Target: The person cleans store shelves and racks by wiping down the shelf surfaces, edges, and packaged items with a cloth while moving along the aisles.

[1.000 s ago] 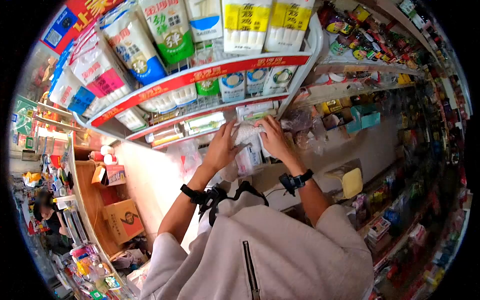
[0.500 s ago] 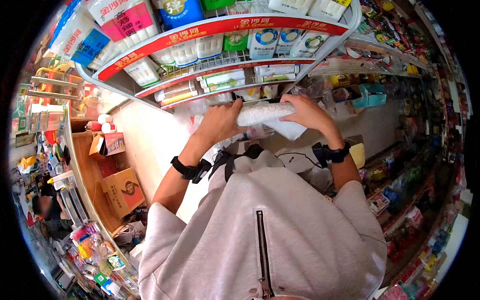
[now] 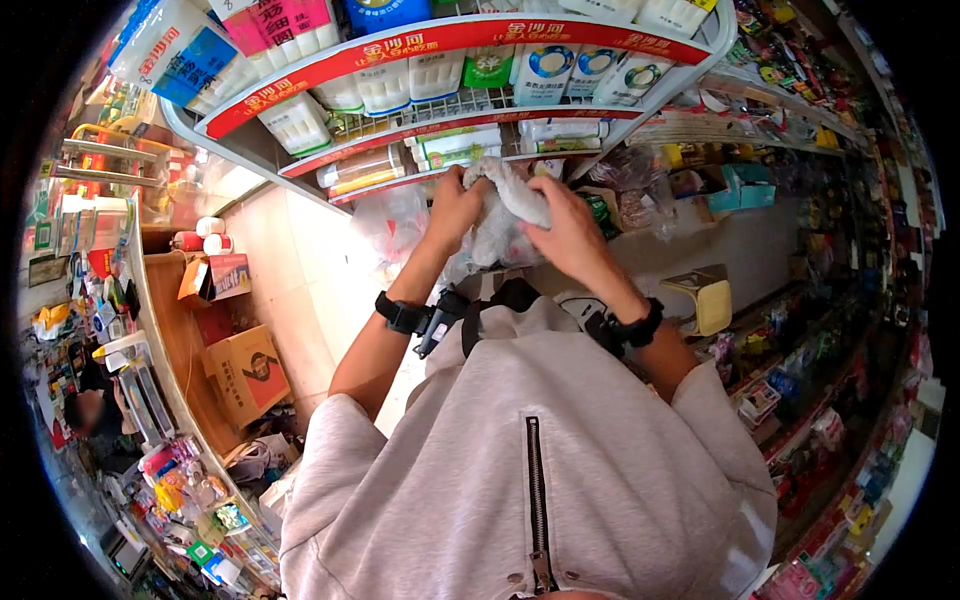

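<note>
A crumpled whitish-grey cloth [image 3: 518, 196] is bunched between my two hands in front of the lowest tier of a shelf rack. My left hand [image 3: 456, 212] is closed on the cloth's left side. On the other side my right hand [image 3: 570, 225] grips it with curled fingers. Part of the cloth hangs down between the hands. Just beyond it lie wrapped packs [image 3: 455, 148] on the low shelf, and clear plastic bags [image 3: 390, 222] are left of my left hand.
The rack's red-labelled edge [image 3: 450, 42] curves across the top, with noodle packs [image 3: 545, 72] behind it. A cardboard box [image 3: 247, 375] stands at left. A yellow stool [image 3: 713, 306] is at right. Another person [image 3: 92, 410] is at the far left.
The cloth was stretched sideways between my hands half a second ago and is now bunched and folded. My hands have come closer together.
</note>
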Demonstrator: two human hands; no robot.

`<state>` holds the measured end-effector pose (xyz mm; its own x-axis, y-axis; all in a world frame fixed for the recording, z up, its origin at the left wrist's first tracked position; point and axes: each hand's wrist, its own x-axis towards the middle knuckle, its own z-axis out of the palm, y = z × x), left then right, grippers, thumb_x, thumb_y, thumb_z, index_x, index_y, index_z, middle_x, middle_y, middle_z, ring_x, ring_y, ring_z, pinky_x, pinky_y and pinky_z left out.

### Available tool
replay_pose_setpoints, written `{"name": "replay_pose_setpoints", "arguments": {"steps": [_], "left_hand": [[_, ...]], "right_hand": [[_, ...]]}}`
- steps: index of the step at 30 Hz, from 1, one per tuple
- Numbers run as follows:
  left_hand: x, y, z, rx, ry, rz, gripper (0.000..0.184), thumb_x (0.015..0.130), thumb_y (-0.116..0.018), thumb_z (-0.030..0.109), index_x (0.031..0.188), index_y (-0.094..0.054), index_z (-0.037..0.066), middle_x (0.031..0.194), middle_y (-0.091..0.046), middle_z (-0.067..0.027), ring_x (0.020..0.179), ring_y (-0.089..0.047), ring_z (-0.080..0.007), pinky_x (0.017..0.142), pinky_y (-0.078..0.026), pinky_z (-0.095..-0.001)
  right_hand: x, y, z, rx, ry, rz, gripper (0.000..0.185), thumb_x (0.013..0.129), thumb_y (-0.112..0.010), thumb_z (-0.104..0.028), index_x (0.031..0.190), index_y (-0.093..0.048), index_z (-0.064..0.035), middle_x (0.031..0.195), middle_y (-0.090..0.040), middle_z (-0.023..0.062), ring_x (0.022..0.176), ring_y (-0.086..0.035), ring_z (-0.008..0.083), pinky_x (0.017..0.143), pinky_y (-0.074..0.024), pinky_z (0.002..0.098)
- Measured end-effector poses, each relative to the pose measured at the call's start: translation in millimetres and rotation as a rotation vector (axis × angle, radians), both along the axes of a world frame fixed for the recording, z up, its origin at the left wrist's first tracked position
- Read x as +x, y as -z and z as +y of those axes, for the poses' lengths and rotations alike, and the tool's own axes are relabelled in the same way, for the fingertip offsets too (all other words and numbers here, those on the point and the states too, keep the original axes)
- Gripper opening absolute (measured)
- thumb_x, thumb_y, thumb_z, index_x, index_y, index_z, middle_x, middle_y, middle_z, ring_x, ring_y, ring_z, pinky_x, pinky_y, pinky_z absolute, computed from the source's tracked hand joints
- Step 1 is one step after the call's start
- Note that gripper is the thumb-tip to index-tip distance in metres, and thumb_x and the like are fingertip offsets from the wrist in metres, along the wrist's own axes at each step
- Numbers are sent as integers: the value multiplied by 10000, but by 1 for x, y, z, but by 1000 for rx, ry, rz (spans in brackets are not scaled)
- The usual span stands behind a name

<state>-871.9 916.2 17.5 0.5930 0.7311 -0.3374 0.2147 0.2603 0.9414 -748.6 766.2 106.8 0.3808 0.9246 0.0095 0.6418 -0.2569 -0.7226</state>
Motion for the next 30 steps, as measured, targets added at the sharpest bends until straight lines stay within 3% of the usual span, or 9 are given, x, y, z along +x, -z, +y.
{"name": "replay_pose_setpoints", "arguments": {"steps": [3, 7, 17, 20, 23, 25, 26, 29, 30], "left_hand": [[0, -7, -8, -283, -137, -66, 394, 905, -610, 166, 1244, -528, -16, 901, -646, -85, 762, -604, -171, 651, -490, -329], [-11, -23, -13, -344, -121, -83, 352, 925, -587, 135, 1243, -491, 21, 940, -634, -72, 772, -602, -165, 620, -478, -325], [-23, -31, -17, -623, -126, -382, 351, 944, -546, 86, 1290, -501, 52, 1092, -643, -89, 966, -627, -187, 746, -520, -333], [-30, -36, -11, -522, -99, -372, 327, 931, -557, 60, 1257, -531, 50, 1091, -641, -84, 961, -615, -172, 763, -502, -306], [-35, -46, -12, -326, -49, -270, 312, 885, -605, 23, 1192, -563, 59, 997, -603, -38, 878, -562, -128, 760, -452, -260], [-32, -46, -16, 187, 71, -368, 298, 895, -575, -27, 1174, -543, 72, 959, -596, -8, 797, -548, -95, 673, -435, -230], [-29, -47, -19, 268, 100, -336, 302, 882, -567, -49, 1159, -526, 64, 955, -575, -4, 830, -523, -85, 720, -431, -243], [-19, -65, -25, 269, 185, -337, 291, 889, -579, -31, 1158, -523, 65, 1001, -579, -13, 908, -537, -92, 776, -442, -261], [-10, -62, -28, 233, 167, -363, 347, 847, -666, 33, 1165, -530, 61, 927, -540, -50, 828, -508, -139, 716, -451, -288]], "right_hand": [[-24, 11, -7, 170, -67, -52, 452, 801, -751, -51, 1203, -545, -46, 1148, -605, 173, 1080, -595, 402, 900, -487, 437], [-33, 8, -14, 86, -87, -232, 449, 769, -717, 22, 1187, -573, -54, 1032, -557, 148, 1007, -591, 365, 852, -492, 434], [-60, 8, -7, 147, -44, -459, 443, 742, -697, 56, 1160, -627, -69, 1028, -543, 126, 952, -585, 358, 838, -494, 431], [-57, -1, -7, 249, -62, -323, 363, 836, -722, -102, 1180, -621, -43, 1080, -569, 133, 1020, -595, 333, 894, -500, 425], [-44, 33, -21, 301, 136, 444, 306, 938, -683, -168, 1201, -599, -35, 1270, -557, 102, 1213, -535, 224, 973, -470, 366], [-38, 38, -23, 345, 299, 587, 332, 969, -656, -185, 1258, -560, -50, 1326, -547, 96, 1240, -524, 200, 1013, -450, 363], [-32, 39, -27, 266, 327, 533, 427, 978, -645, -174, 1358, -501, -46, 1344, -548, 93, 1258, -511, 199, 1049, -420, 348], [-28, 42, -32, 347, 317, 735, 508, 971, -657, -176, 1422, -467, -40, 1384, -528, 94, 1281, -492, 199, 1078, -393, 342], [-24, 45, -36, 342, 276, 726, 572, 964, -667, -163, 1470, -429, -40, 1420, -511, 94, 1307, -477, 208, 1086, -389, 344]]}}
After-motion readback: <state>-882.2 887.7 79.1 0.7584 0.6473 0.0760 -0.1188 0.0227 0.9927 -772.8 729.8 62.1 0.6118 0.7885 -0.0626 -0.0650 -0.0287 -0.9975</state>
